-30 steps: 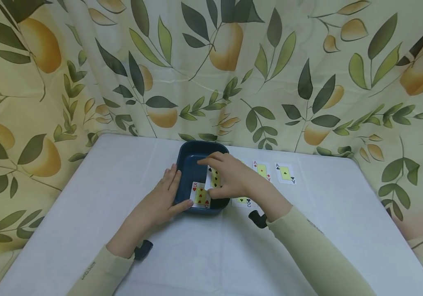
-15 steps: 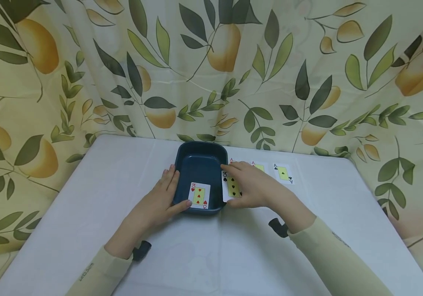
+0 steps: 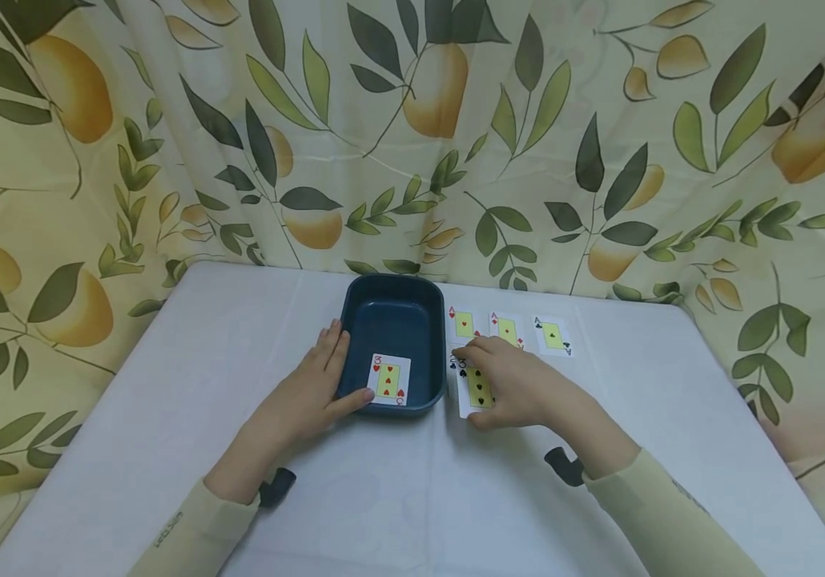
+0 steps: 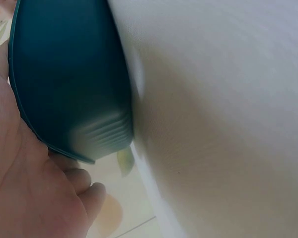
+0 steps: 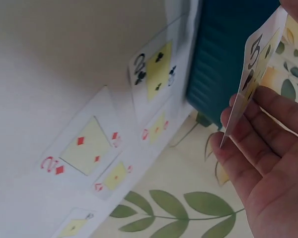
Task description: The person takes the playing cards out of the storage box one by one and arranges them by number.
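Observation:
My right hand [image 3: 509, 381] pinches a playing card, the three of spades [image 3: 480, 389], by its edges between thumb and fingers. In the right wrist view this card [image 5: 258, 59] stands steeply tilted above the tablecloth. Just under it the two of clubs [image 5: 159, 69] lies face up, mostly hidden in the head view. Beside that is the two of diamonds [image 5: 84, 144]. My left hand [image 3: 304, 389] rests against the left side of a dark blue tray [image 3: 429, 320], fingers straight along the wall and thumb at the front rim. Inside the tray lies the three of hearts [image 3: 388, 381], near the thumb.
To the tray's right, along the back, lie the ace of hearts [image 3: 464, 323], the ace of diamonds [image 3: 506, 327] and a black ace [image 3: 553, 336]. A white cloth [image 3: 355, 497] covers the table, and a fruit-patterned curtain [image 3: 412, 184] hangs behind its far edge.
My right hand has lifted the three of spades out of the tray and carried it right, over the row of twos. The left hand stays at the tray.

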A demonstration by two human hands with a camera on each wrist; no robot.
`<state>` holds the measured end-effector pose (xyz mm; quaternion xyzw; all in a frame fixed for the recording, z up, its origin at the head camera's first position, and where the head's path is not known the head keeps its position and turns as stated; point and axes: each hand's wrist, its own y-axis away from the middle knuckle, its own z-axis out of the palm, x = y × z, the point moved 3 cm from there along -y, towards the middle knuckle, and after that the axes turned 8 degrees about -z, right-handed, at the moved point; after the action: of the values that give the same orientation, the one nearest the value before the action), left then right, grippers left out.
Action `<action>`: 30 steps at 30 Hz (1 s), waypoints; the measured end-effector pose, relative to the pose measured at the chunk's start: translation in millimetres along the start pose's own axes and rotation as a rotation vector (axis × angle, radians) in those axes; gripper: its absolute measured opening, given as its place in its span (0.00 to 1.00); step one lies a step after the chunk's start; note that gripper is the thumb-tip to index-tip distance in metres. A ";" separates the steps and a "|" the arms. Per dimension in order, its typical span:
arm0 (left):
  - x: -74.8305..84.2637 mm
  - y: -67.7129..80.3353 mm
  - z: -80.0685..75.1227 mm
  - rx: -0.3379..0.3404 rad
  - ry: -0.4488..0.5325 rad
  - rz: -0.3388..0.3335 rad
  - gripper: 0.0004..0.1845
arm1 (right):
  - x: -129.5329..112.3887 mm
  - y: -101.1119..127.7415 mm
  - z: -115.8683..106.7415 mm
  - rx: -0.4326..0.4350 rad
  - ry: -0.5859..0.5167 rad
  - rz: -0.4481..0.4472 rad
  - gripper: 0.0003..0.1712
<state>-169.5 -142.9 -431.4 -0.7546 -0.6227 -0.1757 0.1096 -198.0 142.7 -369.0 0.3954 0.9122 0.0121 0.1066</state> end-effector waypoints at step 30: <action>-1.3 -2.0 1.3 -0.016 0.005 -0.010 0.55 | -6.7 21.4 42.1 -0.062 -0.057 0.018 0.48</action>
<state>-171.5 -143.2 -433.1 -0.7517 -0.6249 -0.1832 0.1041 -169.6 150.0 -406.5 0.4005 0.9043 0.0303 0.1447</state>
